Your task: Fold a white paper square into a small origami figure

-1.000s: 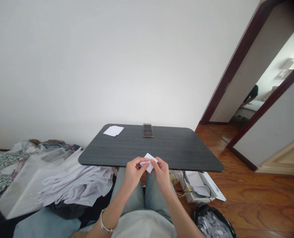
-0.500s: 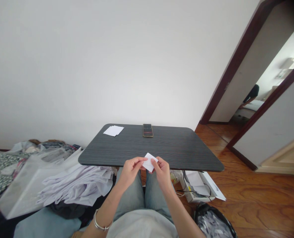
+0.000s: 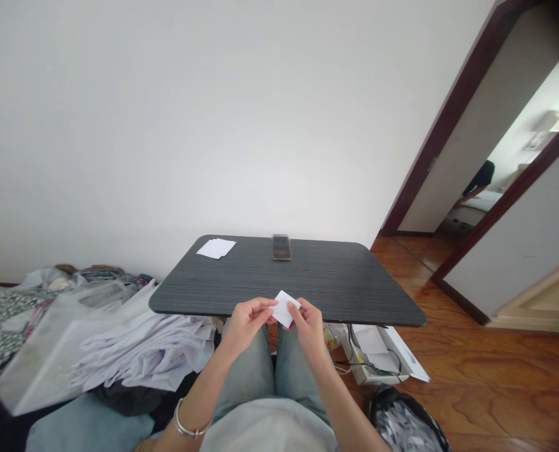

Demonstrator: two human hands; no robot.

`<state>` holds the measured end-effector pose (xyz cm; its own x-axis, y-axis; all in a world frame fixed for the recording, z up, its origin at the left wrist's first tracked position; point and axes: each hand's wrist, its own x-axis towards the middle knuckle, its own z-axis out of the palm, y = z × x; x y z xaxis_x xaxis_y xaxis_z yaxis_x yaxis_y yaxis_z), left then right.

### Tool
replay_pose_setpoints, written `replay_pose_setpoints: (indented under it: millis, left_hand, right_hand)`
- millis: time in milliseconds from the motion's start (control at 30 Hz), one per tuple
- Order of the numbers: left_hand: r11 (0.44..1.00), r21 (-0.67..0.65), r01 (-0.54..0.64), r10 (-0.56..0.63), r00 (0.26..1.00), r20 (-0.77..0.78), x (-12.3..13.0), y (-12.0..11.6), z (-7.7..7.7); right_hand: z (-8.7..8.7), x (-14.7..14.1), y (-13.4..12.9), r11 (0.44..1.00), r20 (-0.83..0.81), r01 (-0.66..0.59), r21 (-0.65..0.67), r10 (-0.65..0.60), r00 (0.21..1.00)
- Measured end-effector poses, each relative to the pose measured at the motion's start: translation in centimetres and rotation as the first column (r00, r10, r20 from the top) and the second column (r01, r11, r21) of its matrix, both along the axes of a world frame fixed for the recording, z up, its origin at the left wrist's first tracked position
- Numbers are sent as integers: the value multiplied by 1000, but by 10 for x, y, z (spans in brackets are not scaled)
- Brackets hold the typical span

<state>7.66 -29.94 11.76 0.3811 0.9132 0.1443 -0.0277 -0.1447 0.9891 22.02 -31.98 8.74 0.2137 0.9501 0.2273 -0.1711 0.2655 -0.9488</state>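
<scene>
Between my two hands is a small folded piece of white paper (image 3: 283,307), held up at the near edge of the dark table (image 3: 336,282). My left hand (image 3: 247,321) pinches its left corner between thumb and fingers. On the right side, my right hand (image 3: 309,323) grips it with the thumb lying on its face and the fingers behind. Farther off, a few white paper sheets (image 3: 216,248) lie stacked at the table's back left. A phone (image 3: 281,247) rests near the back middle.
Clothes (image 3: 142,351) and a clear plastic bag are heaped left of the table. At right on the floor are a white box (image 3: 378,358) with cables and a black bag (image 3: 406,420) of scraps. Beyond the doorway, a person's arm (image 3: 472,191) shows.
Both hands keep their hold on the paper and have barely moved. My left forearm has shifted slightly to the left.
</scene>
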Motion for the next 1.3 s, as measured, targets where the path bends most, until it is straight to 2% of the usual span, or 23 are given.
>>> replay_pose_setpoints:
  millis: [233,533,833,1067,1300]
  left_hand:
    - [999,-37,-3,3,1000,12,0,2,-3]
    - [994,-102,45,-34,994,105,-2,0,4]
    - [991,-93,-96,112,977,183,15,-2,-6]
    - [989,-78,-127,137,981,138,15,-3,-3]
    - [983,-35,-179,182,975,126,17,-5,0]
  right_hand:
    - [1,0,0,1000,-9,0,-11,0,1000]
    - [0,0,0,1000,10,13,-11,-13,1000]
    - [4,-8,-4,999,31,39,18,-40,999]
    - [1,-7,-2,999,18,44,-13,-44,999]
    - [7,-8,-6,991,-52,-98,-88,94,994]
